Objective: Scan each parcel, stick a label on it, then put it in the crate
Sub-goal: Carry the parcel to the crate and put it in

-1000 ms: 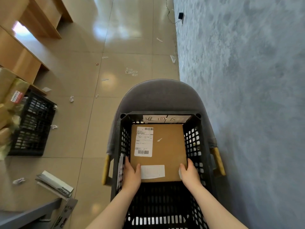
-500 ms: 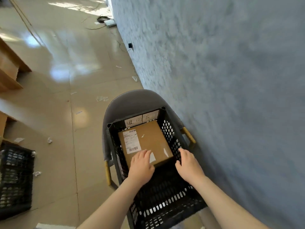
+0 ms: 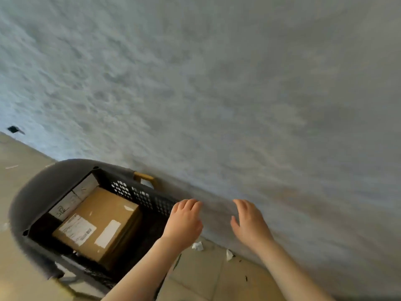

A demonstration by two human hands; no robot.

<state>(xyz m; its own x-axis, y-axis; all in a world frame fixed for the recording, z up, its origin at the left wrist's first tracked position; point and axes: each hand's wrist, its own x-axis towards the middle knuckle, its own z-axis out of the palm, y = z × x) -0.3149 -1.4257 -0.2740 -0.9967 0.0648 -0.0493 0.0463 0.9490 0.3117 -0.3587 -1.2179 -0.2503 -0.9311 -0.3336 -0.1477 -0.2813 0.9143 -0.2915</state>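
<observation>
Textured grey wall (image 3: 217, 83) fills most of view; tiled floor (image 3: 21, 170) below, paper scraps (image 3: 197, 246) at wall's foot. Black crate (image 3: 138, 194) stands against wall, parcel (image 3: 102, 222) inside. Left hand (image 3: 184, 224) and right hand (image 3: 249, 222) near wall, loosely spread, empty.

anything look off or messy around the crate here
Mostly tidy: the parcel lies flat inside the crate, which sits on a chair seat rather than the floor. Two crumpled paper scraps litter the floor tiles by the wall. Both hands are empty.

Parcel (image 3: 98, 224) in crate (image 3: 141, 195), hands empty
</observation>
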